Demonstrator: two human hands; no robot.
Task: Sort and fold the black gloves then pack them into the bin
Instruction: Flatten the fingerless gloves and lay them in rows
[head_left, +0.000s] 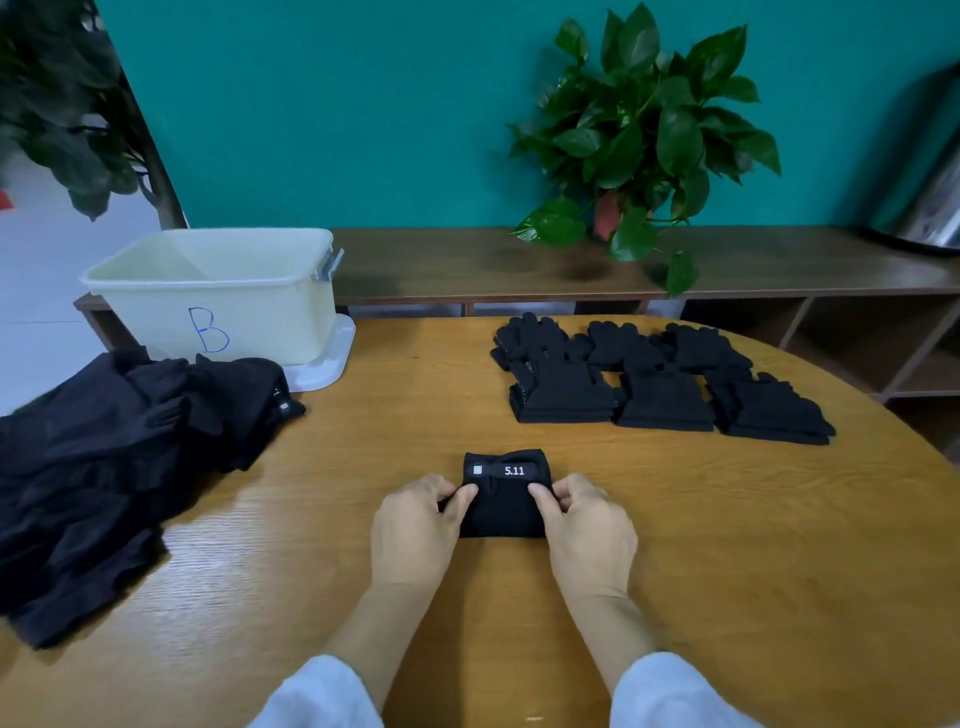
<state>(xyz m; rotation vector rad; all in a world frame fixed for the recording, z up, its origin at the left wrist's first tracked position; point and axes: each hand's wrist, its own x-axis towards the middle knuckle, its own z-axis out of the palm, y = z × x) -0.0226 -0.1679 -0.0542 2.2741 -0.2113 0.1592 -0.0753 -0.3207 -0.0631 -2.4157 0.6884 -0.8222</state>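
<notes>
A folded black glove (503, 499) with a "5.11" label on its strap lies on the wooden table in front of me. My left hand (415, 530) pinches its left edge and my right hand (587, 525) pinches its right edge. A loose heap of black gloves (119, 467) covers the table's left side. Three stacks of sorted black gloves (660, 379) lie in a row at the far right of the table. A pale plastic bin (218, 291) marked "B" stands at the back left, and no gloves show inside it.
The bin sits on a white lid (332, 364). A potted green plant (644, 135) stands on a dark wooden shelf (467, 260) behind the table, against a teal wall. The round table's edge (893, 415) curves away at the right.
</notes>
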